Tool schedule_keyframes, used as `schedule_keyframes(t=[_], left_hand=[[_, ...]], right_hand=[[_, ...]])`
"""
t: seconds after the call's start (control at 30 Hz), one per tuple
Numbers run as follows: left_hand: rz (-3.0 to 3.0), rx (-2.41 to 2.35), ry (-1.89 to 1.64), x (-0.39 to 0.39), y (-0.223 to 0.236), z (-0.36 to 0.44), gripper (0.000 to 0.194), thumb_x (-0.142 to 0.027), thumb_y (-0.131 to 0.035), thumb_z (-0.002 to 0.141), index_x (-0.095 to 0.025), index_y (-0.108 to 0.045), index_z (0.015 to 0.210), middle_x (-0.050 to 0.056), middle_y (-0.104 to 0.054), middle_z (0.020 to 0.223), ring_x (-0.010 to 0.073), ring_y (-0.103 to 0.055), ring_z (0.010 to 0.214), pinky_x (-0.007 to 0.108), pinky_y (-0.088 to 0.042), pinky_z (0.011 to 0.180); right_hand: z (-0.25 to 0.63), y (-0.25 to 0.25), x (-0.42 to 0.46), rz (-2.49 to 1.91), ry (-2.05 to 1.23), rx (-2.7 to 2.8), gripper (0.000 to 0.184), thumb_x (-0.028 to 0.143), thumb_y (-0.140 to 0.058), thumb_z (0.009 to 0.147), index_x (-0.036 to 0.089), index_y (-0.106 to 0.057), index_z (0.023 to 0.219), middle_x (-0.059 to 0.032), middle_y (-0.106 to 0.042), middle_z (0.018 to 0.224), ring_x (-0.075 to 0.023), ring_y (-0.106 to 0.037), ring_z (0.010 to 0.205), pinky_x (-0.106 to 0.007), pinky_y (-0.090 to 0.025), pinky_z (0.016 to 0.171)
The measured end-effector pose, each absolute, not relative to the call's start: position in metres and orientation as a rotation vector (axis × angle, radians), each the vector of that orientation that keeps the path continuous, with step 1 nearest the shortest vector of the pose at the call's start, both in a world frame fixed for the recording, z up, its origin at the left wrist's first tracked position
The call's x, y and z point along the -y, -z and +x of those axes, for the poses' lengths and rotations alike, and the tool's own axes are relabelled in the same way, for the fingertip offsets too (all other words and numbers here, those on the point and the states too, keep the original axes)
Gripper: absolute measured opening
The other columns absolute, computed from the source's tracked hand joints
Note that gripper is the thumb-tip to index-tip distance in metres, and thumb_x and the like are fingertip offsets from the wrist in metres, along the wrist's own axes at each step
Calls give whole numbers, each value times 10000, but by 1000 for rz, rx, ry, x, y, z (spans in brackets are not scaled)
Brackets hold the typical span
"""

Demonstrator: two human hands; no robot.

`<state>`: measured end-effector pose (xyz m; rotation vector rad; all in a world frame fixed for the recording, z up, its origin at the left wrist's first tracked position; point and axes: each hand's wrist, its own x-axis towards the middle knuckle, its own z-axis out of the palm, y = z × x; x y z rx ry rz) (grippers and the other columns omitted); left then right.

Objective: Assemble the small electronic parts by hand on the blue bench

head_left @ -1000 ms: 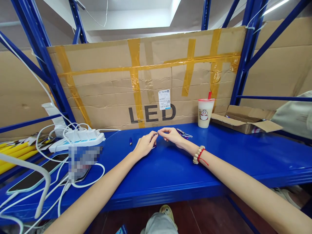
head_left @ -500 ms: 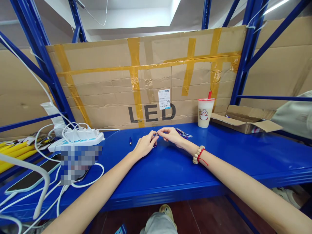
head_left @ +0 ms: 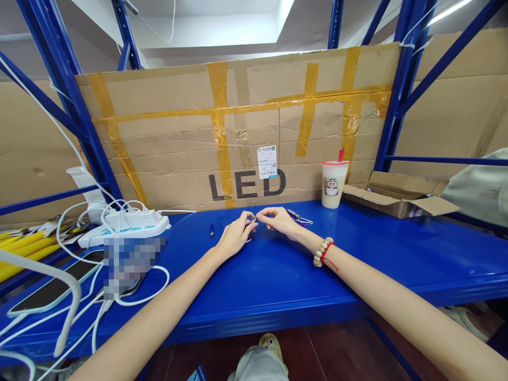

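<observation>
My left hand and my right hand meet over the middle of the blue shelf, fingertips almost touching. Both are closed in a pinch around a small dark and shiny piece, too small and too covered to name. Below the left fingers a bit of something dark with a light edge shows. A short blue piece like a pen cap lies left of my left hand. Behind my right wrist are thin dark and light pen-like pieces, partly hidden.
A lidded drink cup with a red straw and an open cardboard box stand at the back right. On the left are a white power strip, looping cables and a phone. Large cardboard closes the back.
My left fingers have shifted very slightly around the small piece. My right hand stays almost where it was, and nothing on the shelf has moved noticeably.
</observation>
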<state>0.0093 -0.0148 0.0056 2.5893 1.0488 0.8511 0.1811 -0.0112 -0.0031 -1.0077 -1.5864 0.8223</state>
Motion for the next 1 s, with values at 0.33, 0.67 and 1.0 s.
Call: schedule_keyframes(t=[0.33, 0.67, 1.0], left_hand=[[2646, -999, -863, 16, -3, 10, 234, -330, -292, 888, -227, -502, 904, -13, -635, 891, 138, -578, 839, 235, -408, 739], [2662, -955, -883, 19, -1, 9, 223, -319, -279, 904, -223, -463, 986, -16, -615, 826, 132, -578, 812, 224, -420, 721], [2727, -938, -771, 12, 5, 4, 245, -292, -303, 901, -210, -446, 1082, 21, -632, 934, 162, -590, 876, 265, -438, 749]], right_hand=[[180, -1, 17, -1049, -839, 1590, 390, 503, -656, 565, 139, -646, 706, 4, -557, 560, -56, -399, 438, -205, -310, 411], [182, 0, 16, -1168, -799, 1573, 478, 573, -685, 474, 149, -638, 688, 8, -509, 489, -72, -388, 427, -226, -299, 416], [179, 8, 15, -1342, -827, 1513, 473, 588, -705, 408, 167, -612, 602, 1, -446, 415, -90, -368, 416, -262, -287, 432]])
